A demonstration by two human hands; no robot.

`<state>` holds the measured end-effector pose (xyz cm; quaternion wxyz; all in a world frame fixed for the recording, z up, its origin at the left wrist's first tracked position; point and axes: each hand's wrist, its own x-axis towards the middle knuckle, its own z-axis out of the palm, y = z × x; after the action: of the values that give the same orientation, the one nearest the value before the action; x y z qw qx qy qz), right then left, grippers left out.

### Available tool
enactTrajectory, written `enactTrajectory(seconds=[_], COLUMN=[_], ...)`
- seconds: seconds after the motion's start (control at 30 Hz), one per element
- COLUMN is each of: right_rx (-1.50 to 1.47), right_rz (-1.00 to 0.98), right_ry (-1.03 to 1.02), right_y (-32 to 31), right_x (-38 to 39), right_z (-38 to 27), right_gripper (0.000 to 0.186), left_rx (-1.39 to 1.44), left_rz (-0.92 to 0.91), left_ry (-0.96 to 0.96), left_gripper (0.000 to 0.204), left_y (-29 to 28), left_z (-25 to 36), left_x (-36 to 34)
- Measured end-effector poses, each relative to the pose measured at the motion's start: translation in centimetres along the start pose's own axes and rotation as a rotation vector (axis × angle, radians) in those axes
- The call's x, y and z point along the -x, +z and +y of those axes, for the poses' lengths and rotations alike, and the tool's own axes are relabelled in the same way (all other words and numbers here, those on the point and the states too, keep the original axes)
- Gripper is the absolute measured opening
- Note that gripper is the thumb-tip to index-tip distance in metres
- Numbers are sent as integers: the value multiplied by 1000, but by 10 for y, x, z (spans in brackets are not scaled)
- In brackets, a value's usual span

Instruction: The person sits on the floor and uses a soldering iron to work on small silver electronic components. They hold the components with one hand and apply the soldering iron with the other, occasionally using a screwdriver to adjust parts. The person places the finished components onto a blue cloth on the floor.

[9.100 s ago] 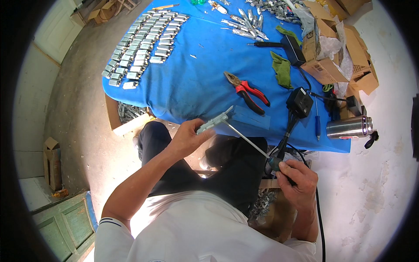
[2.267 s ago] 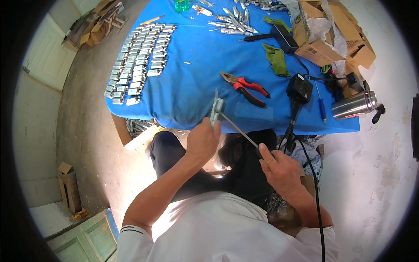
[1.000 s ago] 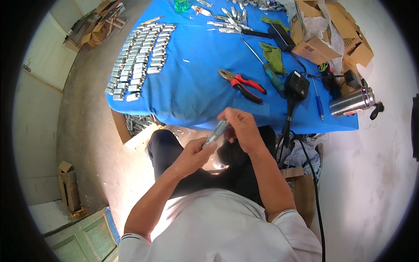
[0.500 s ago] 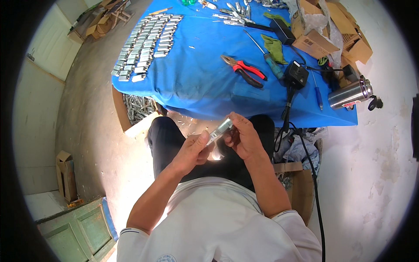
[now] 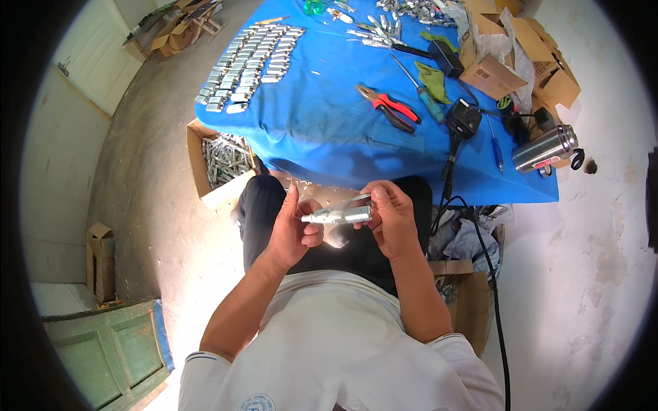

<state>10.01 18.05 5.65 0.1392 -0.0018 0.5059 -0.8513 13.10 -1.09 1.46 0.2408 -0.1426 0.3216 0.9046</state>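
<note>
Above my lap, a silvery metal tube with a narrower left end lies nearly level between my hands. My left hand holds the narrow end on its curled fingers, its thumb raised away from the tube. The wide end is in the fingers of my right hand. Near that hand's thumb, a thin pale strip stands off above the tube; whether it is joined to it, I cannot tell. Beyond my hands, similar silvery pieces lie in rows on the blue-covered table.
On the table are red-and-black pliers, a green-handled screwdriver, a blue screwdriver, a black adapter and a steel flask. A carton of metal parts stands at left below the table. A black cable hangs at right.
The tube has turned from a slant to nearly level. My left thumb has lifted off it, and a thin strip now shows above its right end. The whole view has shifted slightly.
</note>
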Motion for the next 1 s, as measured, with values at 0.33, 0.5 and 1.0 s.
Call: enactTrajectory(seconds=[0.33, 0.5, 1.0], right_rx=[631, 811, 291], right_rz=[59, -94, 24], right_ry=[-500, -671, -167], right_y=[13, 4, -14], right_x=[52, 68, 60], right_z=[39, 55, 27], right_gripper=[26, 23, 24], left_rx=[-121, -220, -239], left_rz=[-55, -75, -89], left_ry=[133, 132, 16], left_gripper=[70, 40, 37], left_y=[24, 3, -2], left_z=[-25, -38, -50], left_x=[13, 18, 31])
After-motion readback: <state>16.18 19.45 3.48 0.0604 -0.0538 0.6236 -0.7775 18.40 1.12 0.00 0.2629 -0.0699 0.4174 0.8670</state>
